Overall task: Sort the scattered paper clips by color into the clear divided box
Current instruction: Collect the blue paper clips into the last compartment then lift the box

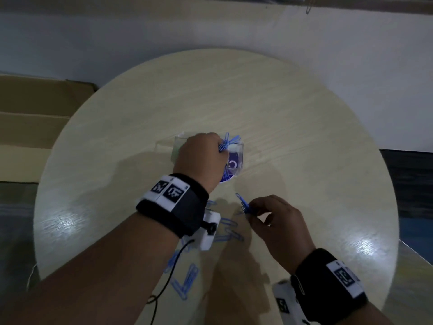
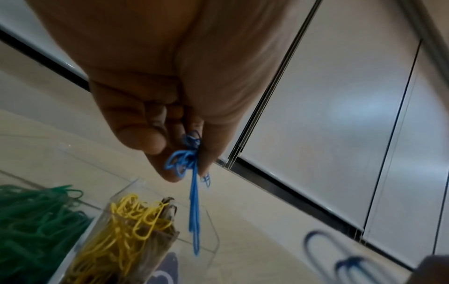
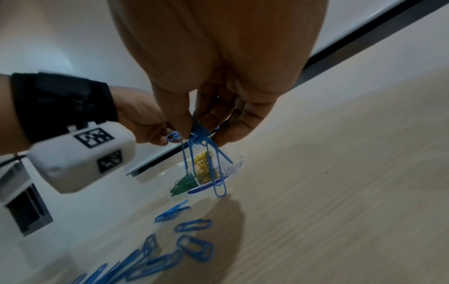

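Blue paper clips fill both hands. The left hand (image 1: pixel 201 156) hangs over the clear divided box (image 1: pixel 240 158), its fingers (image 2: pixel 143 138) curled and pinching a bunch of blue clips (image 2: pixel 192 173) whose long ends dangle above the box's open, clip-free compartment. Beside that compartment, one section holds yellow clips (image 2: pixel 126 230) and another holds green clips (image 2: pixel 36 221), both heaped to the rim. The box stands near the middle of the round pale wood counter (image 1: pixel 304 141), well in from every edge.

The right hand (image 1: pixel 278 221) is just nearer the person than the box, above the counter, its fingers (image 3: pixel 177 123) closed around a second cluster of blue clips (image 3: pixel 209 153) that hang down tangled.

Loose blue clips (image 3: pixel 194 247) lie scattered on the counter between the two forearms, near its close edge and partly under the left wrist band (image 1: pixel 173 202). The far half of the counter and its right side are bare wood. A cardboard sheet (image 1: pixel 35 127) lies beyond the left rim.
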`<act>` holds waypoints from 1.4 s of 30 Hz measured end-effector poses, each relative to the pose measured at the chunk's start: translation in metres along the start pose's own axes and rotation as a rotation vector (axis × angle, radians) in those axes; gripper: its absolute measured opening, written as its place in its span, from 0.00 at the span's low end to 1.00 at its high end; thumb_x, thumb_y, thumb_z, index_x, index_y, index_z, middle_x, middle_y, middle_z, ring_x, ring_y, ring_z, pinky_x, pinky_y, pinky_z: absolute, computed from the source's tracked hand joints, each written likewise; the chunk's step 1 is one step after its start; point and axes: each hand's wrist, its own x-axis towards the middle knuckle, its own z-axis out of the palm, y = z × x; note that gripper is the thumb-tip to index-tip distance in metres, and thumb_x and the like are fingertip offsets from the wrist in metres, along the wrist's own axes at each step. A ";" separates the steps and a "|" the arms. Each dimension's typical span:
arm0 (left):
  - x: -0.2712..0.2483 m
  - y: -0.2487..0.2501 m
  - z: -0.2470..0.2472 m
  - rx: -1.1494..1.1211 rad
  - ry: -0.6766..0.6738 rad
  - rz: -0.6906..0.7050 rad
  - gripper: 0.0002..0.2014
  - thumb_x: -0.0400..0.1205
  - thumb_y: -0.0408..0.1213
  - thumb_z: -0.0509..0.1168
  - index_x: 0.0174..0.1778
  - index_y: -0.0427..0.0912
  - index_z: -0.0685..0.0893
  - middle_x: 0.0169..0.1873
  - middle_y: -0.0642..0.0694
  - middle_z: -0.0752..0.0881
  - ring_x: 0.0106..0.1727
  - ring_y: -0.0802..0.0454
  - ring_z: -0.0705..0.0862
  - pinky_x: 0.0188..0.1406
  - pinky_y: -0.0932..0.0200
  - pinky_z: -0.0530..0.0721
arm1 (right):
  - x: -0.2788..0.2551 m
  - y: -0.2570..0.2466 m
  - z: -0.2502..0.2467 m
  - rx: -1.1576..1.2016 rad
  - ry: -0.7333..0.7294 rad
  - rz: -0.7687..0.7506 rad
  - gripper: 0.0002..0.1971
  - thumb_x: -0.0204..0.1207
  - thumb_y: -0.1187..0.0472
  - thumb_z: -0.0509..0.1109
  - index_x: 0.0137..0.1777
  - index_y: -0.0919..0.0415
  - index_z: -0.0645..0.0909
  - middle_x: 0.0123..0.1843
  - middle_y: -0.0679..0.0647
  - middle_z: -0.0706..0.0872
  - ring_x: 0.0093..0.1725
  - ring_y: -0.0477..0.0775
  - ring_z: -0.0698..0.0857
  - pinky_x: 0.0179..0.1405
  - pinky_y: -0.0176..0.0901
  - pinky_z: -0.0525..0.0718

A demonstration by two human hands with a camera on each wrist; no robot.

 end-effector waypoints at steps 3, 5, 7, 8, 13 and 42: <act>0.016 0.002 0.013 0.146 -0.118 0.000 0.09 0.79 0.41 0.68 0.42 0.38 0.88 0.39 0.39 0.88 0.44 0.38 0.85 0.39 0.54 0.78 | 0.000 0.001 -0.004 0.065 0.072 0.024 0.11 0.68 0.67 0.78 0.44 0.49 0.86 0.39 0.42 0.85 0.38 0.41 0.84 0.32 0.29 0.77; 0.024 0.004 0.020 0.174 -0.158 -0.003 0.10 0.79 0.42 0.69 0.43 0.37 0.88 0.39 0.38 0.89 0.44 0.38 0.86 0.39 0.54 0.78 | 0.002 0.000 -0.007 0.103 0.116 0.047 0.10 0.68 0.67 0.79 0.43 0.50 0.86 0.38 0.43 0.86 0.36 0.39 0.84 0.30 0.25 0.75; 0.028 0.007 0.025 0.149 -0.182 0.002 0.12 0.78 0.42 0.69 0.38 0.35 0.86 0.38 0.37 0.88 0.43 0.38 0.86 0.40 0.52 0.82 | 0.004 -0.001 -0.010 0.153 0.143 0.089 0.09 0.68 0.67 0.79 0.42 0.52 0.86 0.39 0.45 0.88 0.33 0.37 0.83 0.29 0.22 0.73; 0.031 0.009 0.028 0.113 -0.188 0.011 0.12 0.78 0.43 0.70 0.37 0.36 0.84 0.39 0.37 0.88 0.44 0.38 0.86 0.44 0.50 0.84 | 0.005 -0.001 -0.012 0.169 0.151 0.111 0.09 0.68 0.67 0.79 0.43 0.53 0.86 0.39 0.46 0.88 0.33 0.36 0.83 0.28 0.21 0.72; 0.027 0.004 0.020 -0.329 -0.040 -0.088 0.13 0.83 0.42 0.66 0.61 0.43 0.86 0.53 0.45 0.90 0.46 0.45 0.90 0.51 0.44 0.89 | 0.020 -0.002 -0.018 0.249 0.160 0.229 0.05 0.70 0.60 0.78 0.43 0.51 0.86 0.38 0.46 0.90 0.37 0.42 0.87 0.35 0.29 0.79; -0.146 -0.125 0.002 0.284 -0.382 0.140 0.31 0.71 0.55 0.75 0.71 0.52 0.79 0.73 0.51 0.75 0.65 0.44 0.76 0.54 0.44 0.85 | 0.066 0.013 0.026 -0.412 -0.231 0.101 0.34 0.61 0.45 0.73 0.69 0.55 0.79 0.64 0.57 0.81 0.61 0.64 0.78 0.63 0.49 0.72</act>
